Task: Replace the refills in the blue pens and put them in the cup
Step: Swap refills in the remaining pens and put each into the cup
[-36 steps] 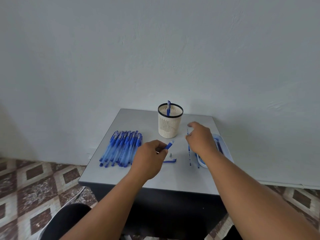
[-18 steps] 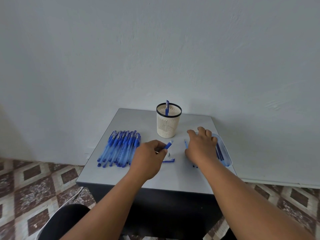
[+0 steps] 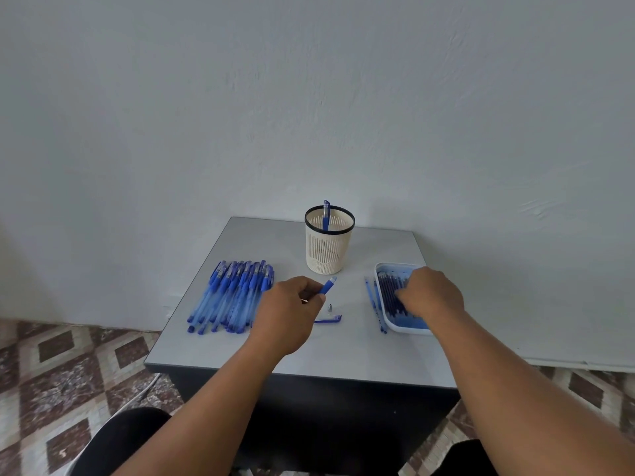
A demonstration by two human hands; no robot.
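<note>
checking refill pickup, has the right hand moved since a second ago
Yes. The right hand has moved right, away from the cup, and now lies over the tray of refills.

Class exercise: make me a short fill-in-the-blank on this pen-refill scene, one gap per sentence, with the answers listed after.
1. The cup holds exactly ____ pen.
2. The left hand grips a pen barrel coloured ____.
3. The right hand reaches into the ____ of refills at the table's right side.
4. The row of pens lies to the ____ of the cup.

Answers: one; blue; tray; left
</note>
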